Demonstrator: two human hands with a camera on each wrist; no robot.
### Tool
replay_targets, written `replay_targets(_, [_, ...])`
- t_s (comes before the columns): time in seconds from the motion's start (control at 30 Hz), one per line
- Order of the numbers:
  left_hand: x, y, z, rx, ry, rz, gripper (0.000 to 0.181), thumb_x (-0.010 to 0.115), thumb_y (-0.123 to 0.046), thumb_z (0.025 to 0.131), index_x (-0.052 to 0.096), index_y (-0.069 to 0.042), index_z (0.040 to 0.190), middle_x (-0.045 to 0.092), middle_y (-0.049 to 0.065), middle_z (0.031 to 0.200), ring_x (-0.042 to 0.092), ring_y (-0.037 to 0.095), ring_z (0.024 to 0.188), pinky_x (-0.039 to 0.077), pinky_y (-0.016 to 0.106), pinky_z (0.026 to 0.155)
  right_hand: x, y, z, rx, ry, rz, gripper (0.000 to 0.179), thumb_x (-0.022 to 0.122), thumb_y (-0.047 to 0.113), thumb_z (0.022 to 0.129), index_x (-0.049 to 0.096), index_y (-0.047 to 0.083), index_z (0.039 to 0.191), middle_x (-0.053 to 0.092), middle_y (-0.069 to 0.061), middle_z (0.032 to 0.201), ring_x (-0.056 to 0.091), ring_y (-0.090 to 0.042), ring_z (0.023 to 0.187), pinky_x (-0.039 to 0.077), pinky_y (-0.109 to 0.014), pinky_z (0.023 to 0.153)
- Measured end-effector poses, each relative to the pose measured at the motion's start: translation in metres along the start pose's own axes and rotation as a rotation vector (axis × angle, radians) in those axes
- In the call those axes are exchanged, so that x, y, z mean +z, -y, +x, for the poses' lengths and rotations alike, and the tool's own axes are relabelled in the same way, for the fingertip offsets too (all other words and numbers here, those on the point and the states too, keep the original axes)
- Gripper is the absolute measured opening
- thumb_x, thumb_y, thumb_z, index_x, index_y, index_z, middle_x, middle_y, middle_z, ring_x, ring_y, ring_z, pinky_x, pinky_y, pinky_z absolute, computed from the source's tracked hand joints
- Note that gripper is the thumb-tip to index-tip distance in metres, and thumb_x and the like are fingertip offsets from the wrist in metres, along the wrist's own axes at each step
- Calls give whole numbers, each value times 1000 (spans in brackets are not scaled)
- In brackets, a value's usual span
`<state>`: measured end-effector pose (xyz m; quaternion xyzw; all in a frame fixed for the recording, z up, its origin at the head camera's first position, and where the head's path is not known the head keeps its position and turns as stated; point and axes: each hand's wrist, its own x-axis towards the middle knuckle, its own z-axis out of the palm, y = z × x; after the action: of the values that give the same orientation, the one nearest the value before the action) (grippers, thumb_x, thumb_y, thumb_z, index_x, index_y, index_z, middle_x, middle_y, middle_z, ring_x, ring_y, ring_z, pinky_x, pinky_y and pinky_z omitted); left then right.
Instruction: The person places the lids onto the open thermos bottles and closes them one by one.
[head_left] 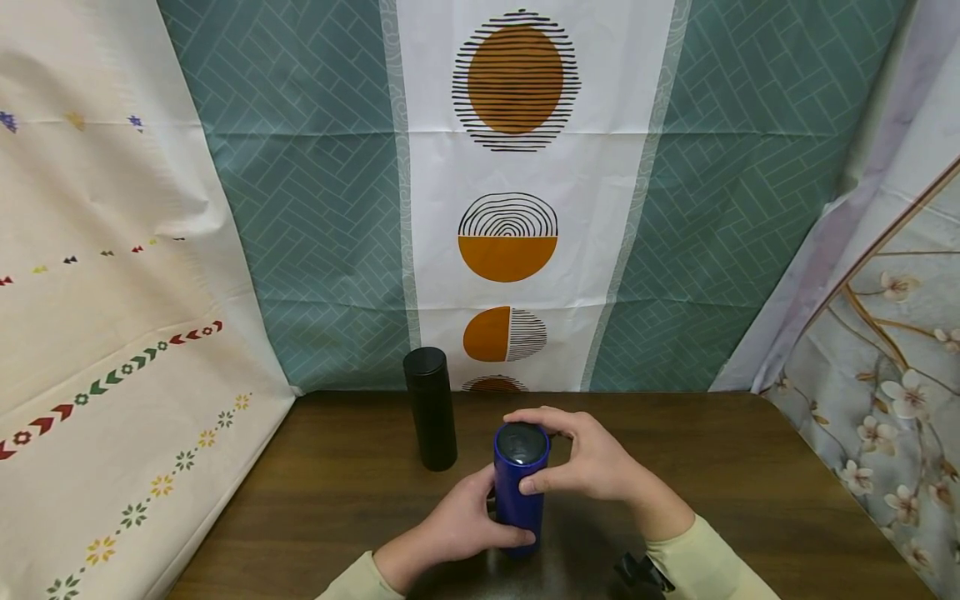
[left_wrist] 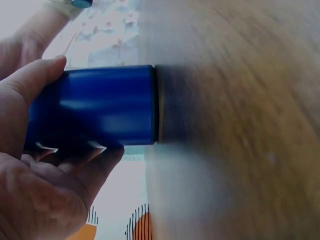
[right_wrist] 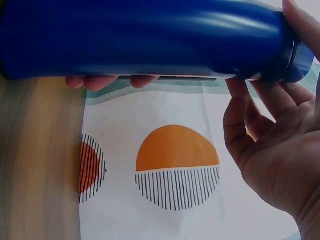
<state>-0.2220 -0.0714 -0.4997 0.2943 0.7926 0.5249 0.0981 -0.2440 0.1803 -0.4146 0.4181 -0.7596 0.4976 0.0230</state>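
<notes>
A blue thermos flask (head_left: 517,508) stands upright near the front of the table, its round top (head_left: 522,443) dark and glossy with a blue rim. My left hand (head_left: 468,525) grips the lower body, thumb on the near side and fingers behind it. Around the blue lid (right_wrist: 302,62), seen in the right wrist view, curl the thumb and fingers of my right hand (head_left: 592,458). A thin seam separates lid and body there. In the left wrist view, the flask's black base (left_wrist: 156,105) is right at the tabletop, which reflects it.
A black thermos flask (head_left: 431,408) stands behind and left of the blue one. The brown wooden table (head_left: 720,467) ends at a patterned green and white cloth (head_left: 630,250). A cream cloth (head_left: 135,400) hangs at left, a floral one (head_left: 892,417) at right.
</notes>
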Motion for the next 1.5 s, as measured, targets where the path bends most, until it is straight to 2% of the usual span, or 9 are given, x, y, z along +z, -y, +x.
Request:
replay_targets(0.23, [3,-2,1,-8,-45,8,76,96,-30,90,57,-29,155,70,-9,143,71,12,125,57,41,108,3,-4,1,-33,-46,-50,72,99,22,84,70,24,150,77,0,131,71,-25,108,56,-42,93])
replay_targets(0.47, [5,-3,1,-29,-82,24,78,95,-31,90,56,-29,157,70,-9,144,71,14,127,58,51,109,7,-6,2,-3,-77,-63,70,99,23,84,71,27,149,78,-4,126,68,-27,104,54,-42,88])
replay_targets(0.73, [7,-1,0,-5,-117,39,78,96,-32,89,56,-29,157,72,-9,141,72,14,124,59,44,106,10,0,2,62,-117,-54,68,99,26,85,72,30,148,77,-6,124,63,-29,101,52,-47,83])
replay_targets(1.0, [9,-3,0,-18,-142,58,79,96,-33,89,56,-26,156,73,-8,140,72,14,123,60,43,105,15,6,2,117,-157,-51,68,99,29,85,72,29,147,77,-4,126,60,-27,99,50,-49,80])
replay_targets(1.17, [9,-4,0,-27,-149,73,79,97,-34,88,57,-25,156,73,-7,139,73,13,121,60,42,104,17,7,1,134,-175,-73,68,99,32,84,72,35,147,77,-4,122,60,-25,99,50,-46,82])
replay_targets(1.33, [7,-3,0,-20,-130,75,80,96,-34,89,56,-26,157,73,-7,140,72,13,122,60,42,104,15,9,1,124,-145,-82,70,99,32,85,70,33,149,75,-4,121,62,-24,99,52,-40,83])
replay_targets(1.4, [5,-2,0,-17,-113,72,79,96,-34,89,56,-27,157,72,-7,142,72,13,124,60,45,105,13,9,1,119,-116,-69,71,98,31,87,67,31,151,75,-3,128,66,-26,104,53,-38,89])
replay_targets(1.5, [3,-1,0,-14,-88,63,78,95,-34,90,56,-29,156,71,-8,143,72,13,125,59,48,107,10,8,0,111,-70,-34,73,97,28,89,64,30,154,73,-1,137,68,-28,118,54,-45,103])
